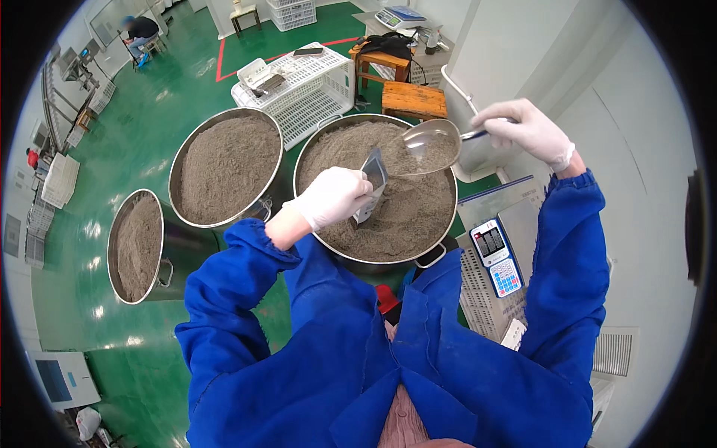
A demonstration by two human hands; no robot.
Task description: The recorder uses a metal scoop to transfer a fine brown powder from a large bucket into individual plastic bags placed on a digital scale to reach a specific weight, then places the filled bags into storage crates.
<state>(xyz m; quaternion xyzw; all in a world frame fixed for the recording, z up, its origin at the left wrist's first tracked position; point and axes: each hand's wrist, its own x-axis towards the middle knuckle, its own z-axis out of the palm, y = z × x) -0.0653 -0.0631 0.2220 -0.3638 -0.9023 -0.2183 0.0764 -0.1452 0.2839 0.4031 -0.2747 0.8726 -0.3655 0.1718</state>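
My left hand [335, 196], in a white glove, grips a small foil pouch [376, 173] with its mouth upward. It holds the pouch over a large metal pot [455, 208] of grey-brown powder [403, 235]. In my gloved right hand [524, 131] is the handle of a metal scoop [421, 133]. The scoop's bowl is above the powder, just right of the pouch's mouth, and some powder shows in it. Whether the bowl touches the pouch I cannot tell. What is inside the pouch is hidden.
Two more metal pots of powder [231, 168] [137, 252] stand to the left. Beyond them, a white plastic crate [322, 112] carries a phone [308, 51]. A digital scale [496, 257] lies at right, near a wooden stool [413, 99]. Another person [141, 36] sits far back.
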